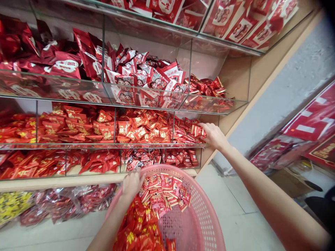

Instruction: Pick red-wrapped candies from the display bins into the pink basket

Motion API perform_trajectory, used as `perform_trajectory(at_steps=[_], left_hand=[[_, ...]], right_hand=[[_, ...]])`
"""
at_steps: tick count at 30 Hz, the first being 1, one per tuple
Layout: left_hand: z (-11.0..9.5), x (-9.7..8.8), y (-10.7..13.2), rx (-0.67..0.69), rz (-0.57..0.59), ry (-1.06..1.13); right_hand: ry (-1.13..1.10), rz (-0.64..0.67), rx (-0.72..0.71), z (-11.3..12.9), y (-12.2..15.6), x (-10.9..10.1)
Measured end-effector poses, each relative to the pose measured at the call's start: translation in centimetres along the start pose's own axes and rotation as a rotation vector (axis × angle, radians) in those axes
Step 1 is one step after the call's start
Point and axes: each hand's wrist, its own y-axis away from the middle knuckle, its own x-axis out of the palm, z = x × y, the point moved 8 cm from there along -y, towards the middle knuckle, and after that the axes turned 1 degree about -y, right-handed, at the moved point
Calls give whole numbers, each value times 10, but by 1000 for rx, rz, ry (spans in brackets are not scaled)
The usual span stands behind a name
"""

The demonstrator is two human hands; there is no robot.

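Note:
My right hand [212,136] reaches over the front glass of a shelf compartment, its fingers spread on small red snack packets [197,130]. My left hand [133,183] is curled over the rim of a pink perforated plastic basket [167,169], low in front of me. The basket holds a pile of red-and-white packets [163,190] and, nearer me, glossy red-and-gold packets [138,226]. Part of the basket's inside is hidden by my left forearm and the packets.
Glass-fronted shelves [104,144] filled with red packets rise ahead, with a wooden ledge [65,182] below them. Plastic bags of packets [65,204] sit under the ledge. A tiled floor [230,195] lies to the right, beyond which hang red printed banners [309,118].

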Motion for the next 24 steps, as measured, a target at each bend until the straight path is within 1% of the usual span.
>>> perform_trajectory(at_steps=[2,5,7,9,10,11,13,15,17,19,21,24], left_hand=[[0,0,0,-4,7,-1],[0,-1,-1,-20,36,-6],[0,-1,-1,-18,48,-8],[-1,-2,0,-9,57,-6],[-1,-3,0,-6,61,-5],[-1,-3,0,-6,69,-6],[0,-2,0,-14,90,-13],[0,-1,0,-19,114,-19],[1,-1,1,-18,130,-17],[1,-3,2,-19,127,-16],[2,-5,3,-26,123,-23],[3,-6,6,-35,127,-18]], right_hand=[[-82,-61,25,2,5,-11],[-284,-208,104,15,23,-34],[-456,-303,203,31,42,-44],[-652,-360,345,54,66,-42],[-764,-371,430,66,79,-35],[-892,-364,514,80,93,-23],[-1101,-320,702,108,120,10],[-1215,-233,880,134,145,48],[-1318,-156,1044,153,166,83],[-1410,-82,1155,167,180,108],[-1433,-26,1218,174,187,123],[-1364,1,1250,174,190,128]])
